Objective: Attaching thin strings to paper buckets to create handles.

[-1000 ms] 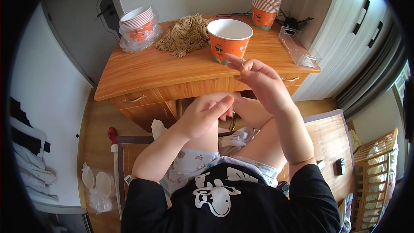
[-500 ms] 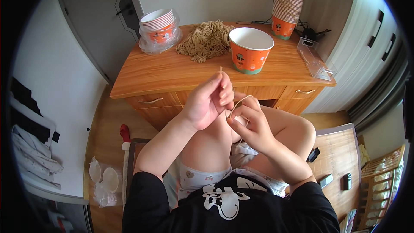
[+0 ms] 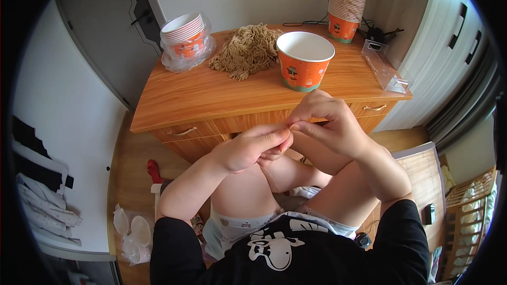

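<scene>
Above my lap, in front of the desk, both hands meet with fingertips touching. My left hand is closed, thumb against curled fingers, on a thin tan cord that trails down over my leg. With thumb and forefinger, my right hand pinches at the left fingertips; the bit of cord between them is mostly hidden. On the desk beyond lies a tangled heap of tan cords. Beside it stands an orange paper bucket with a white inside.
The wooden desk also bears a plastic-wrapped stack of paper buckets, a tall bucket stack and a clear plastic tray. Clear lidded tubs and a red shoe lie on the floor at left.
My right hand has risen and swung over to the left fingertips, pinching there. My left hand has lowered and turned palm inward. The cord loop between the hands no longer shows.
</scene>
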The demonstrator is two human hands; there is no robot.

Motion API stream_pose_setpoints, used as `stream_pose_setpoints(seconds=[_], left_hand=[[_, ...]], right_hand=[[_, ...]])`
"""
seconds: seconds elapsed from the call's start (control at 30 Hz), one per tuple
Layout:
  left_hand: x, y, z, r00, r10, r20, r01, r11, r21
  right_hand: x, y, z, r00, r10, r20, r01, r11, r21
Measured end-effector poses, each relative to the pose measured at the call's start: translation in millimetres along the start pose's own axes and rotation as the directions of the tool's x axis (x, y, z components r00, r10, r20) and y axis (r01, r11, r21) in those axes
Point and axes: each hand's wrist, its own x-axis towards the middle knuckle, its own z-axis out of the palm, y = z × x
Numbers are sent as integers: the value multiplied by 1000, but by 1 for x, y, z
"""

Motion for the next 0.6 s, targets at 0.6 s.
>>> stream_pose_setpoints(seconds=[0.6], left_hand=[[35, -53, 6, 707, 619, -343, -256, 676, 692]], right_hand=[[-11, 9, 11, 999, -52, -15, 38, 864, -502]])
